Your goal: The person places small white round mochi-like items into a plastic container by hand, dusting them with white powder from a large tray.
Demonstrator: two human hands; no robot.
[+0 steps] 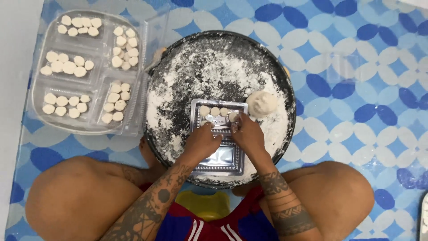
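Head view: both hands, left hand (203, 140) and right hand (246, 131), fingers pinching small white dough pieces (216, 111), work over a clear plastic tray (218, 166) on the round, floured black pan (174, 80); a dough ball (261, 103) sits just right of the tray, a filled tray (87, 71) left of the pan.

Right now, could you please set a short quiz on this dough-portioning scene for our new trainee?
1. True or false: the large dough ball rests on the floured round tray.
2. Where does the clear tray filled with dough pieces lie: A) to the left of the round tray, B) on top of it, C) on the person's knee?
3. What do the left hand and the right hand work over?

Key: 1. True. 2. A. 3. A small silver compartment tray, with a row of dough pieces in its far section.
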